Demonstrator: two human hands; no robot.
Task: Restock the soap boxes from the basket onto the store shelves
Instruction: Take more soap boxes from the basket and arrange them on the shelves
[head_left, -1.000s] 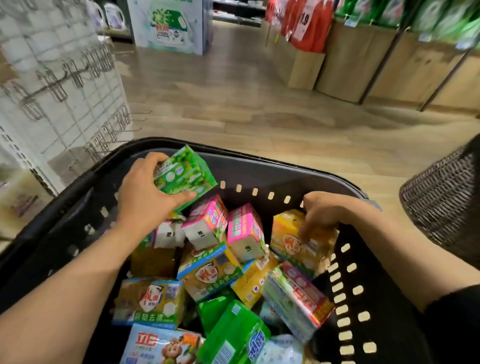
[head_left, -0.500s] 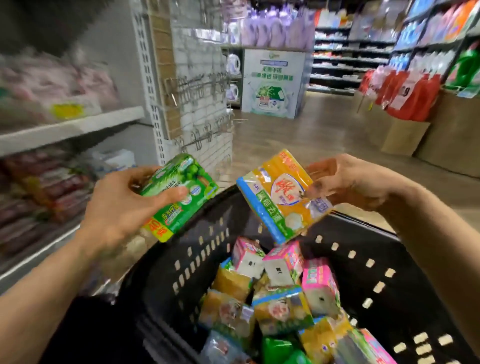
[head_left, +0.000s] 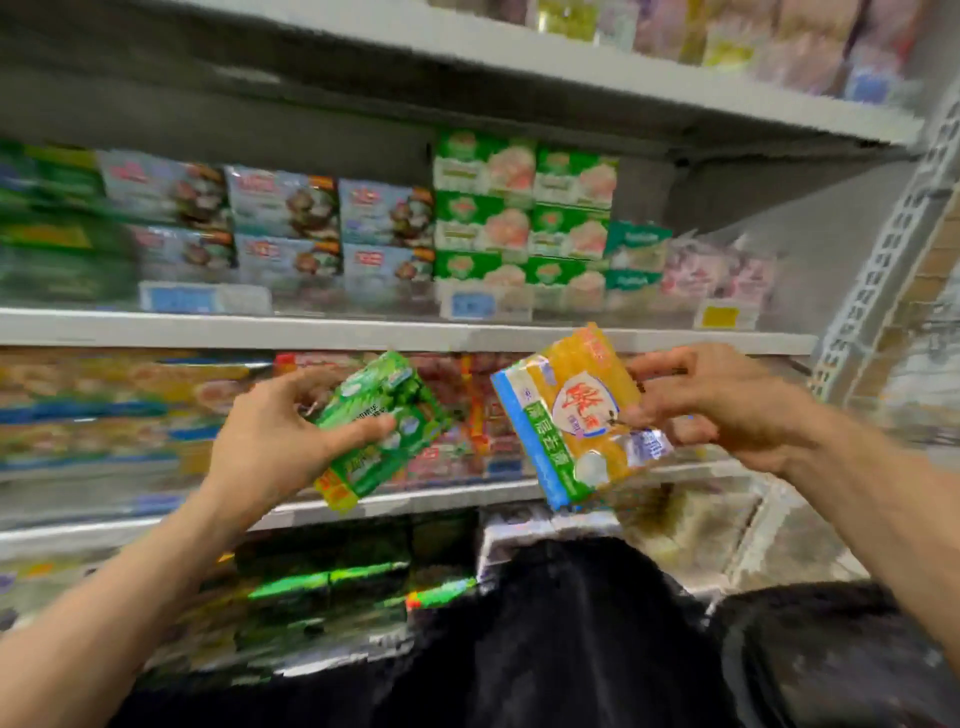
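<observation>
The left hand (head_left: 270, 441) has its grip curled round a green soap box (head_left: 382, 428), thumb across the printed face and fingers behind, so the box sits tilted with its yellow end pointing toward 7 o'clock. The right hand (head_left: 727, 405) pinches a yellow soap pack (head_left: 571, 415) by its right edge only, thumb in front and fingertips behind, and the pack hangs slanted with its blue edge toward 8 o'clock. Both are held in the air in front of the store shelves (head_left: 395, 332), just apart from each other, at about the height of the middle shelf. No basket can be made out with certainty; a dark shape fills the 6 o'clock part of the view.

The weaker hold is the right one. A glossy wrapper pinched at one edge could slip or swing as the arm reaches in, and the pack might then drop to the floor or knock the stacked rows.

The shelf contents are blurred, so the matching slot is hard to read; either item could land among the wrong brand. Placing both at once leaves no free hand to steady a stack.
</observation>
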